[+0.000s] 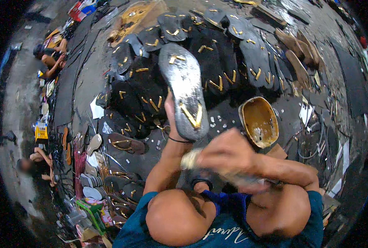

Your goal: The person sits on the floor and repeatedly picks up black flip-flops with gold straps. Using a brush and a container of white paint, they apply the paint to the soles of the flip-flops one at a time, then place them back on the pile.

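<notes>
My left hand [170, 118] is closed on a dark sandal sole [184, 91] and holds it upright. The sole's underside faces me, wet and shiny over its upper part. Gold strap ends are folded flat on it, in a V near the heel and a short pair near the toe. Below the sole, my right hand [229, 153] is closed on a brush [189, 159]. The pale tip of the brush points left, blurred by motion, and is apart from the sole. To the right of my hands stands a tan tub [260, 124] holding amber, glue-like liquid.
Many dark soles [213, 62] with gold strap ends cover the floor ahead. Brown sole pieces [299, 49] lie at the far right. A finished-looking sandal [126, 143], stacked grey soles [94, 186] and scraps lie on the left. Two people [52, 60] sit along the left side.
</notes>
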`<state>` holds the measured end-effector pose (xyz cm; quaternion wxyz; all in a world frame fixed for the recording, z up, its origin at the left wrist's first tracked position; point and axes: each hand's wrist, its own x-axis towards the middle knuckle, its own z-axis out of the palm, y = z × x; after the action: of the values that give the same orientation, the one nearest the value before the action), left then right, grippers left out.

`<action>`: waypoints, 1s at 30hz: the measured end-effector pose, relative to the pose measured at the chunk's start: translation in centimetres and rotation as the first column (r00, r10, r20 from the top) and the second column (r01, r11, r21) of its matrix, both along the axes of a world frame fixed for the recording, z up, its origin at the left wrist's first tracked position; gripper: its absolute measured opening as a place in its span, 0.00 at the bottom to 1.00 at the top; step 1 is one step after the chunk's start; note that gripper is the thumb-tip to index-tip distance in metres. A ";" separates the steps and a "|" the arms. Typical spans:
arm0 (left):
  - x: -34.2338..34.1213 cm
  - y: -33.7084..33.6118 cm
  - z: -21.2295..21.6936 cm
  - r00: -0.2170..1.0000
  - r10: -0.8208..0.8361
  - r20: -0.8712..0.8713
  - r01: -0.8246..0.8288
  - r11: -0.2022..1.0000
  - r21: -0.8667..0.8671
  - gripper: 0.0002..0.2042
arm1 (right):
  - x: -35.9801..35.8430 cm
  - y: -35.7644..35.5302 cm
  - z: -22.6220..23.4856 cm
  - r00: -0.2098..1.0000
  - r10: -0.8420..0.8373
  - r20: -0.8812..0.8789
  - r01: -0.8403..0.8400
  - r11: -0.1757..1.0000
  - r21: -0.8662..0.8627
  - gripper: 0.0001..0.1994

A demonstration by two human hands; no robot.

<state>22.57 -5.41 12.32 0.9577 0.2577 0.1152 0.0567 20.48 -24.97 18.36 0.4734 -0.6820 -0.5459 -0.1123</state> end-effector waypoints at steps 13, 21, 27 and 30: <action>-4.8 5.1 4.0 0.984 0.033 -0.177 -0.021 0.998 0.067 0.17 | -0.9 -3.9 -3.9 0.845 -0.420 -0.330 0.335 0.898 -0.286 0.09; 8.0 12.6 7.5 0.889 0.370 -0.269 -0.378 0.926 0.023 0.13 | -1.2 -3.2 -4.5 0.744 -0.433 -0.508 0.288 0.895 -0.341 0.10; -3.4 11.6 -4.4 0.753 0.652 -0.088 -0.529 0.680 0.508 0.19 | -1.2 -3.2 -4.2 0.674 -0.567 -0.473 0.372 0.814 -0.447 0.10; -12.9 13.8 -11.4 0.508 0.832 -0.223 -0.425 0.467 0.775 0.22 | -0.9 -5.5 -7.6 0.707 -0.584 -0.398 0.407 0.797 -0.446 0.12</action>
<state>9.65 8.38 0.87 0.6234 0.4997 0.4650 0.3813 19.59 -30.52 10.78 0.4340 -0.8770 -0.2018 0.0419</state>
